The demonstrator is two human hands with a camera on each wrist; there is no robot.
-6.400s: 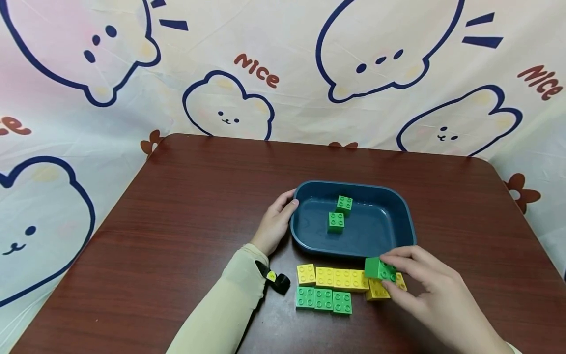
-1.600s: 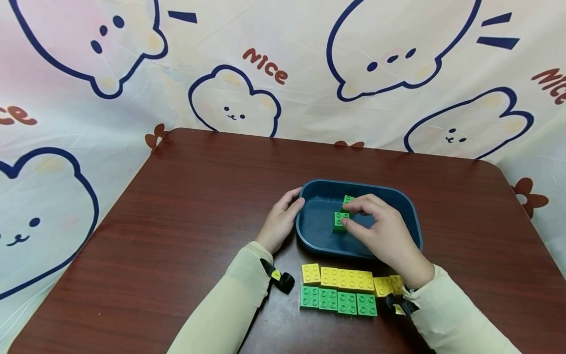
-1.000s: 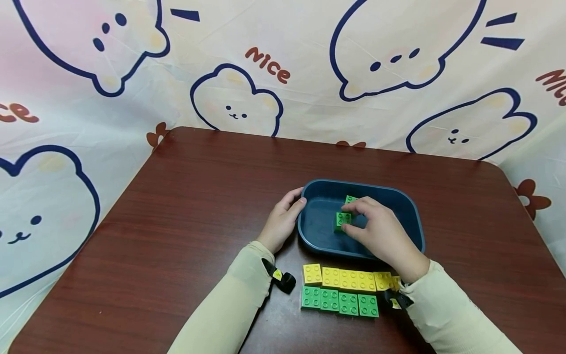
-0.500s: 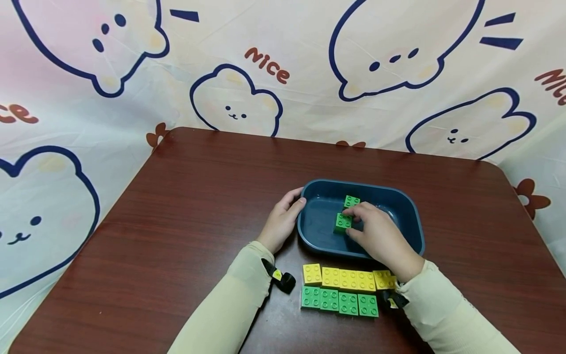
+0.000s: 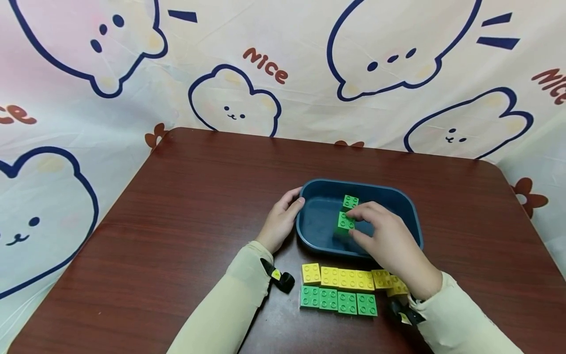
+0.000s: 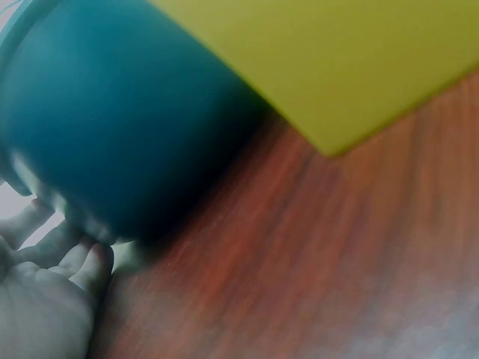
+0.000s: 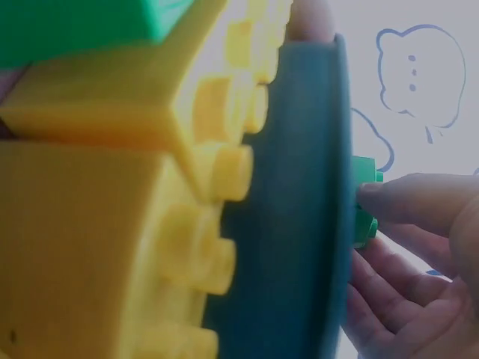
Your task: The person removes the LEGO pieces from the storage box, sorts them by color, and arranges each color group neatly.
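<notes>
My left hand (image 5: 280, 220) grips the left end of a dark blue tray (image 5: 314, 241), thumb on the rim and fingers along the outside. In the left wrist view its fingers (image 6: 93, 269) lie against the tray wall (image 6: 127, 112). Inside the tray my right hand (image 5: 391, 241) pinches a green toy brick (image 5: 345, 222) between thumb and forefinger. That brick appears slightly raised off the tray floor. Just behind it sits a second green brick (image 5: 351, 201). The right wrist view has the thumb on a green brick (image 7: 364, 224), partly hidden behind the tray rim (image 7: 340, 187).
In front of the tray, several yellow bricks (image 5: 347, 279) form an uneven row, its right end partly covered by my right wrist. Several green bricks (image 5: 338, 301) line up nearer to me. The brown table (image 5: 199, 221) meets a patterned cloth (image 5: 300, 108) behind.
The green brick held earliest now sits at the right end of the green row. My right hand has moved into the tray and grasped another green brick, which has risen slightly.
</notes>
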